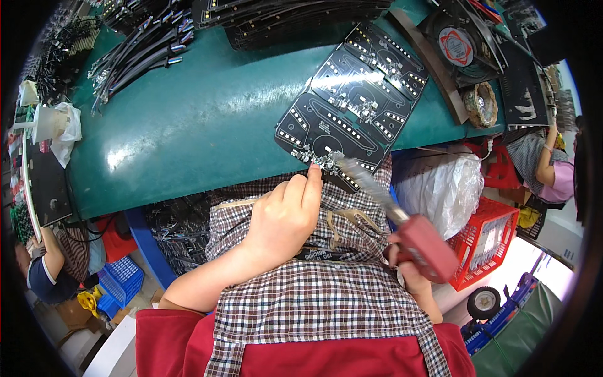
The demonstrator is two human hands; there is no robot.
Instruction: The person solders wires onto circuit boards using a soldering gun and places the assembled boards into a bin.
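Observation:
A panel of black circuit boards [352, 122], set with small white and silvery parts, lies on the green table and reaches over its near edge. My left hand [289, 204] has its index finger stretched out, the tip touching the small parts at the panel's near end. Its other fingers are curled under, and the thumb is hidden. In my right hand [408, 270] is a tool with a thick red handle [430, 248] and a long grey shaft [374, 188]. Motion blurs the tool, so its exact kind is unclear. Its tip is close to the same parts, right of my left fingertip.
Bundles of black cables [141, 53] lie at the back left, with stacked dark strips [282, 22] behind. A fan [455, 47] and a round, crusty dish [480, 105] stand at right. Below are a red crate [487, 242] and plastic bag [436, 188]. Other people work at both sides.

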